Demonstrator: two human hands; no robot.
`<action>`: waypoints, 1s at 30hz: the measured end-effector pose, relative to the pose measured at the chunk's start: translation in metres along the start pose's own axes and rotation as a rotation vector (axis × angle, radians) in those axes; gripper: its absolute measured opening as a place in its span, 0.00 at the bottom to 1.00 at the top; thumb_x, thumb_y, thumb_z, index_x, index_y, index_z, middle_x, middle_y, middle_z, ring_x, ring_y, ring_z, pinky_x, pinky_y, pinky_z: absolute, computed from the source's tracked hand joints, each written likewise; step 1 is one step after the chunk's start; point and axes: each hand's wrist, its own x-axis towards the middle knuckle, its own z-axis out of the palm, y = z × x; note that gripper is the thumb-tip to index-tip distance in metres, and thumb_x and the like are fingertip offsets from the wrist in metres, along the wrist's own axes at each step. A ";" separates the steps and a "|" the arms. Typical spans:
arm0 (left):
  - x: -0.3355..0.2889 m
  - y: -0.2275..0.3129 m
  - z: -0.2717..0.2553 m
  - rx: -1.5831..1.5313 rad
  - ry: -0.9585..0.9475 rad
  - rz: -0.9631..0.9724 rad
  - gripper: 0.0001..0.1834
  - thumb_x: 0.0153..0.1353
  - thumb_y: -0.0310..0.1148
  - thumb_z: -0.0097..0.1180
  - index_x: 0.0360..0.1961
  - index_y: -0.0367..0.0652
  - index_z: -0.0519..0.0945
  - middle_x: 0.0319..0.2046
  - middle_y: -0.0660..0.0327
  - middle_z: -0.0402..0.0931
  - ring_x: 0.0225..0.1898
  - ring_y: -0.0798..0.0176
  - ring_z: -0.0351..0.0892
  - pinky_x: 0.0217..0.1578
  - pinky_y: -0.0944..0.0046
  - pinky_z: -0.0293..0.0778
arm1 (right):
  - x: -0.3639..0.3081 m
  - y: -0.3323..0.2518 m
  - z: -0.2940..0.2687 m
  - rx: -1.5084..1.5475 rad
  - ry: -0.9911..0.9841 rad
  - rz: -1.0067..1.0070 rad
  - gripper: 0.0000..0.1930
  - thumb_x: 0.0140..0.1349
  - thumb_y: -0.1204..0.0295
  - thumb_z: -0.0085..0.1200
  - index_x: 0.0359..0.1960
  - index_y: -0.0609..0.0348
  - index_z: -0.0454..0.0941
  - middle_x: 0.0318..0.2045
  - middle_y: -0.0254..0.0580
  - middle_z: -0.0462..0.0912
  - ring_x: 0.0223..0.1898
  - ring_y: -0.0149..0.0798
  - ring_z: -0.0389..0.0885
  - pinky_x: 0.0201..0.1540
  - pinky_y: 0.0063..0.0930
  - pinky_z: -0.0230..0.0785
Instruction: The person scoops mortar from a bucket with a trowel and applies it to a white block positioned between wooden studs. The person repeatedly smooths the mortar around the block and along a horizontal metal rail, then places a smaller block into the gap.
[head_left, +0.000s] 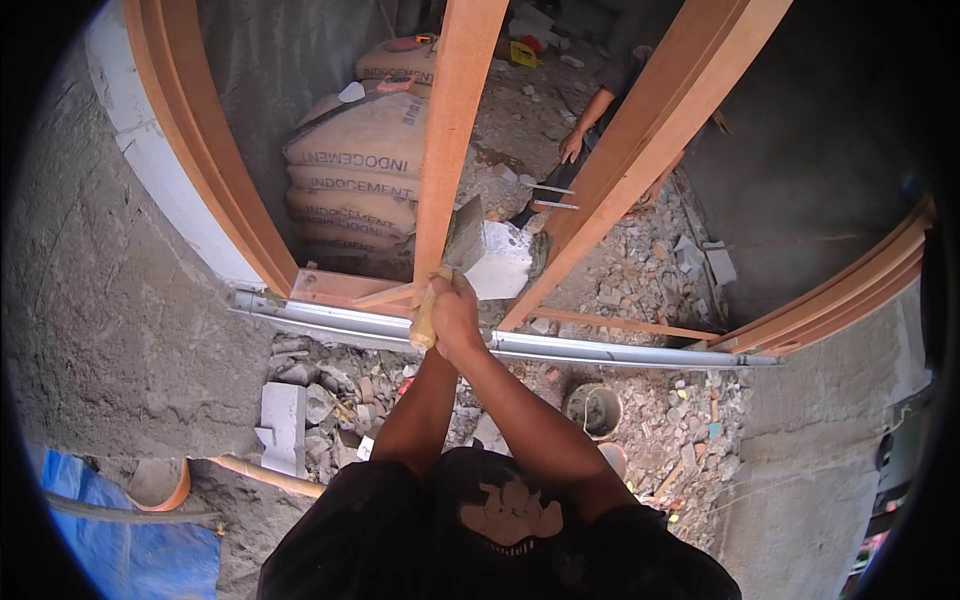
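My right hand (457,315) is closed round a pale yellowish wooden handle (424,325) at the foot of the middle timber post (455,130). Whatever tool is at the handle's other end cannot be made out. Only the wrist side of my left hand (434,358) shows, under and behind the right one, and its fingers are hidden. Just beyond my hands, a white block (502,262) with a rough grey side stands between two posts. A metal channel (600,350) runs along the bottom of the timber frame, close to my wrists.
Past the frame a co-worker's hand (572,147) and leg show behind the slanted right post (650,150). Stacked brown sacks (350,180) stand at left. Rubble (650,260) covers the ground; nearer lie a bucket (594,410), a pale block (284,428) and a blue tarp (130,535).
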 end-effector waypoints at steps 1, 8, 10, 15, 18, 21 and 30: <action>0.003 -0.001 0.001 0.001 0.007 0.007 0.22 0.64 0.52 0.47 0.45 0.43 0.73 0.33 0.53 0.76 0.37 0.50 0.76 0.44 0.45 0.67 | -0.007 -0.011 0.002 -0.050 0.011 -0.024 0.20 0.65 0.66 0.49 0.54 0.67 0.68 0.41 0.55 0.75 0.40 0.46 0.74 0.41 0.34 0.67; 0.000 -0.006 -0.001 0.068 0.043 0.045 0.23 0.63 0.52 0.48 0.46 0.43 0.73 0.33 0.52 0.77 0.38 0.49 0.77 0.44 0.44 0.67 | -0.026 -0.031 0.006 -0.176 0.084 -0.163 0.26 0.65 0.64 0.49 0.59 0.73 0.69 0.54 0.69 0.75 0.59 0.59 0.71 0.63 0.41 0.60; 0.004 -0.005 -0.001 0.079 0.048 0.056 0.23 0.63 0.53 0.48 0.46 0.43 0.73 0.33 0.52 0.77 0.38 0.49 0.77 0.45 0.44 0.67 | -0.024 -0.032 0.009 -0.176 0.084 -0.179 0.25 0.65 0.64 0.49 0.58 0.73 0.69 0.54 0.68 0.75 0.59 0.59 0.71 0.62 0.41 0.61; 0.004 -0.008 -0.005 0.129 0.066 0.069 0.24 0.63 0.53 0.49 0.47 0.43 0.73 0.33 0.52 0.77 0.38 0.48 0.77 0.45 0.43 0.67 | -0.025 -0.035 0.009 -0.182 0.094 -0.188 0.24 0.65 0.65 0.49 0.57 0.72 0.70 0.53 0.67 0.76 0.58 0.58 0.72 0.61 0.41 0.61; 0.011 -0.014 -0.005 0.172 0.097 0.094 0.24 0.63 0.53 0.49 0.47 0.43 0.73 0.33 0.51 0.78 0.39 0.48 0.77 0.45 0.43 0.67 | -0.015 -0.035 0.010 -0.186 0.083 -0.187 0.23 0.65 0.65 0.49 0.56 0.72 0.71 0.52 0.66 0.77 0.57 0.58 0.73 0.61 0.41 0.62; 0.015 -0.024 -0.008 0.282 0.163 0.135 0.25 0.62 0.54 0.49 0.47 0.43 0.74 0.33 0.51 0.78 0.39 0.48 0.77 0.46 0.42 0.67 | -0.022 -0.034 0.009 -0.182 0.094 -0.208 0.22 0.65 0.66 0.49 0.55 0.72 0.71 0.51 0.66 0.77 0.56 0.58 0.73 0.61 0.42 0.62; 0.053 -0.113 -0.034 0.561 0.334 0.317 0.21 0.63 0.50 0.52 0.46 0.44 0.76 0.35 0.47 0.83 0.35 0.44 0.84 0.34 0.50 0.78 | -0.041 -0.042 0.001 -0.077 0.135 -0.276 0.17 0.66 0.68 0.48 0.51 0.68 0.72 0.42 0.54 0.78 0.42 0.48 0.77 0.46 0.37 0.68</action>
